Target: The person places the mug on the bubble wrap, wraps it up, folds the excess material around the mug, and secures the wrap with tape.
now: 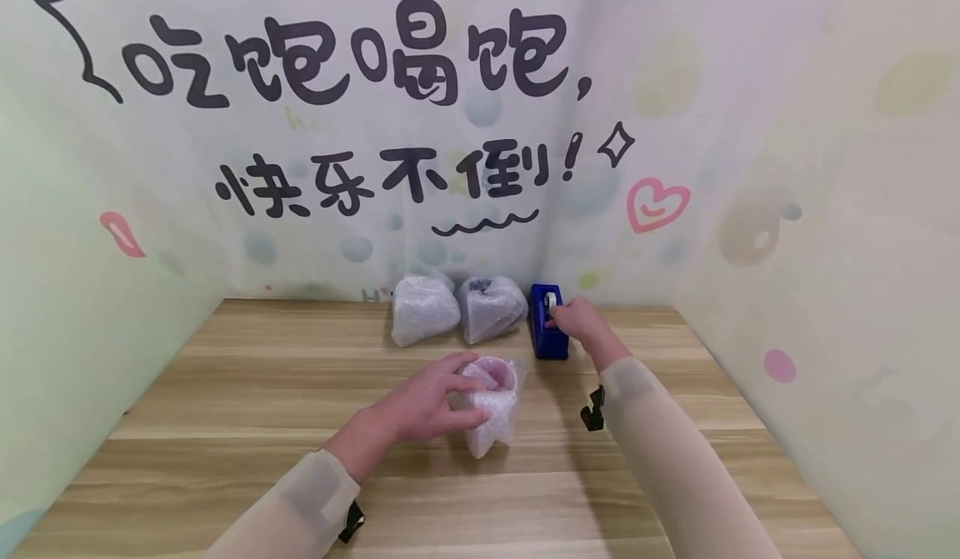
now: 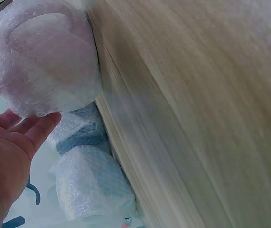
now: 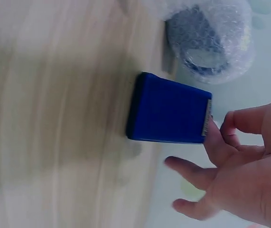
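Observation:
A pink cup in bubble wrap (image 1: 491, 426) stands on the wooden table, its pink inside showing at the top. My left hand (image 1: 431, 401) holds it from the left side, fingers and thumb curved about the wrap; the left wrist view shows fingertips against the wrapped cup (image 2: 45, 66). Farther back on the right is a blue tape dispenser (image 1: 551, 344) with a white roll. At its serrated edge, my right hand (image 3: 244, 166) pinches with thumb and forefinger while the other fingers stick out. The tape itself is hard to make out between them.
Two more bubble-wrapped items stand by the back wall: a whitish one (image 1: 425, 311) and one with a dark part inside (image 1: 493, 309), left of the dispenser. Printed curtain-like walls (image 1: 480, 251) enclose the table (image 1: 247, 426) at the back and both sides.

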A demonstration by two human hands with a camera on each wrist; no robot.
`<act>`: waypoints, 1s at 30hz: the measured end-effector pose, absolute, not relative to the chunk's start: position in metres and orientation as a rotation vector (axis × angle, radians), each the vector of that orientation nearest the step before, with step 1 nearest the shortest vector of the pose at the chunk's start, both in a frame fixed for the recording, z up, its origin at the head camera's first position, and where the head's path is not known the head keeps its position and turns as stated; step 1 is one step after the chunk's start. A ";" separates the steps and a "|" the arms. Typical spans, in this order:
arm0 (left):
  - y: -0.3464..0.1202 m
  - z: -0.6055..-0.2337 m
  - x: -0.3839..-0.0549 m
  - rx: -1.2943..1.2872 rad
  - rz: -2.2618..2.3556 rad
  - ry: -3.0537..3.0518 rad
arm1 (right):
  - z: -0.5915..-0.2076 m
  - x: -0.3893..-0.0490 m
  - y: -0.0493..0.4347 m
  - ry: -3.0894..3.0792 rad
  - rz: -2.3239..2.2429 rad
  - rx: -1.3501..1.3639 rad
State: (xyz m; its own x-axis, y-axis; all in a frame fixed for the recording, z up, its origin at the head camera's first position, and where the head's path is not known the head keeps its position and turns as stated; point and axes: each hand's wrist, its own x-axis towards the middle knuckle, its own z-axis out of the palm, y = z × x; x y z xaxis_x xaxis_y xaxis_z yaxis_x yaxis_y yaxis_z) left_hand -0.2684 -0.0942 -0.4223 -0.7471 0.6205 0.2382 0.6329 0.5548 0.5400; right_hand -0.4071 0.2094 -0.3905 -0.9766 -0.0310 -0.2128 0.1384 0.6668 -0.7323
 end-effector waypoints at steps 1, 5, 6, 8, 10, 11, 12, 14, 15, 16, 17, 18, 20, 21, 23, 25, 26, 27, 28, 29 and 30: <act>-0.094 -0.422 -0.269 -1.112 -0.967 -2.748 | -0.386 -0.406 0.210 2.644 -1.210 0.057; -0.095 -0.421 -0.270 -1.115 -0.952 -2.736 | -0.372 -0.400 0.213 2.562 -1.199 -0.048; -0.095 -0.420 -0.270 -1.117 -0.943 -2.731 | -0.370 -0.397 0.212 2.562 -1.188 -0.052; -0.095 -0.419 -0.270 -1.117 -0.932 -2.729 | -0.368 -0.391 0.208 2.575 -1.150 -0.012; -0.095 -0.419 -0.269 -1.123 -0.927 -2.724 | -0.370 -0.384 0.204 2.556 -1.184 0.099; -0.095 -0.419 -0.269 -1.125 -0.928 -2.722 | -0.372 -0.381 0.202 2.528 -1.233 0.158; -0.095 -0.419 -0.269 -1.125 -0.935 -2.722 | -0.374 -0.378 0.199 2.495 -1.280 0.207; -0.095 -0.421 -0.269 -1.131 -0.938 -2.716 | -0.379 -0.373 0.197 2.418 -1.393 0.290; -0.095 -0.421 -0.269 -1.132 -0.946 -2.715 | -0.383 -0.370 0.196 2.388 -1.449 0.320; -0.095 -0.422 -0.269 -1.132 -0.951 -2.715 | -0.386 -0.368 0.196 2.362 -1.499 0.334; -0.095 -0.423 -0.269 -1.132 -0.954 -2.717 | -0.390 -0.366 0.195 2.342 -1.541 0.332; -0.095 -0.424 -0.269 -1.130 -0.955 -2.721 | -0.393 -0.363 0.195 2.325 -1.583 0.329; -0.095 -0.425 -0.269 -1.122 -0.962 -2.728 | -0.400 -0.359 0.195 2.305 -1.674 0.301; -0.095 -0.425 -0.269 -1.119 -0.961 -2.729 | -0.403 -0.357 0.194 2.297 -1.719 0.283; -0.095 -0.424 -0.269 -1.108 -0.963 -2.729 | -0.409 -0.354 0.194 2.297 -1.805 0.258; -0.095 -0.424 -0.268 -1.105 -0.953 -2.721 | -0.414 -0.352 0.193 2.297 -1.895 0.238; -0.095 -0.424 -0.268 -1.105 -0.948 -2.716 | -0.416 -0.352 0.193 2.302 -1.934 0.237; -0.095 -0.424 -0.268 -1.105 -0.939 -2.714 | -0.418 -0.351 0.193 2.303 -1.967 0.232; -0.095 -0.424 -0.267 -1.106 -0.939 -2.712 | -0.420 -0.351 0.193 2.304 -1.996 0.232; -0.094 -0.424 -0.267 -1.109 -0.941 -2.711 | -0.422 -0.349 0.193 2.301 -2.021 0.225; -0.094 -0.424 -0.267 -1.111 -0.944 -2.711 | -0.424 -0.349 0.193 2.300 -2.038 0.233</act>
State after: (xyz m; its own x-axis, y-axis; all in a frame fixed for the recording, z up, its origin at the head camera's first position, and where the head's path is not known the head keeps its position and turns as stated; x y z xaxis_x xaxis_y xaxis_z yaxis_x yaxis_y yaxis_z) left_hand -0.2666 -0.0940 -0.4243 -0.7379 0.6155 0.2768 0.6543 0.5519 0.5171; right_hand -0.3488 0.1932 -0.4238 -0.9868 0.0734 -0.1445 0.1522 0.1144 -0.9817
